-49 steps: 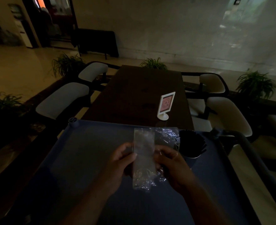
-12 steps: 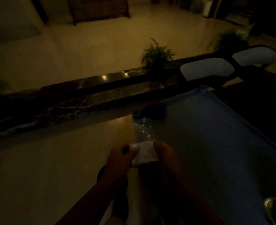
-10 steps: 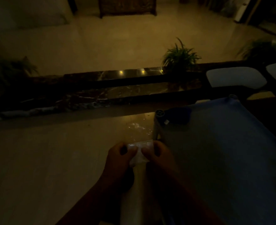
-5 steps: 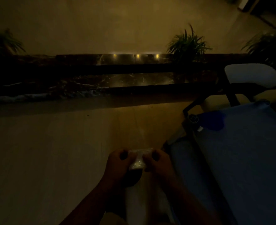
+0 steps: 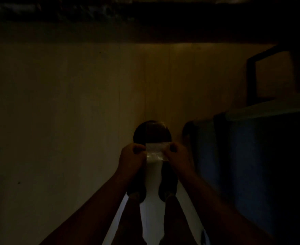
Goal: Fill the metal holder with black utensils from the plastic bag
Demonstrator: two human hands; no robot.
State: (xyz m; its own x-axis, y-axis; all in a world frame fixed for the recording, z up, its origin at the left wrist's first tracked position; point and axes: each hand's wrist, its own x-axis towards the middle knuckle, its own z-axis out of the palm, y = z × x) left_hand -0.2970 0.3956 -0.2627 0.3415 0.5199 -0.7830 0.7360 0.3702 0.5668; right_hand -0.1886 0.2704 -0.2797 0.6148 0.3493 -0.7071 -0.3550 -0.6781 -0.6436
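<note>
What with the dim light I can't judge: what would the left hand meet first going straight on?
Probably the dark round object just beyond the left hand pinching the plastic bag, though depth is unclear.

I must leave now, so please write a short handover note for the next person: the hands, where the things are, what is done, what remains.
Hands: left hand and right hand each pinch one end of the plastic bag, folded small, low in front of the body.
Things: a dark round thing shows just beyond the bag; too dark to identify. Blue cart at the right. Metal holder and utensils are out of view.
Done: the bag looks flat and empty, so emptying is probably finished.
Left: put the bag away, then check the holder.
</note>
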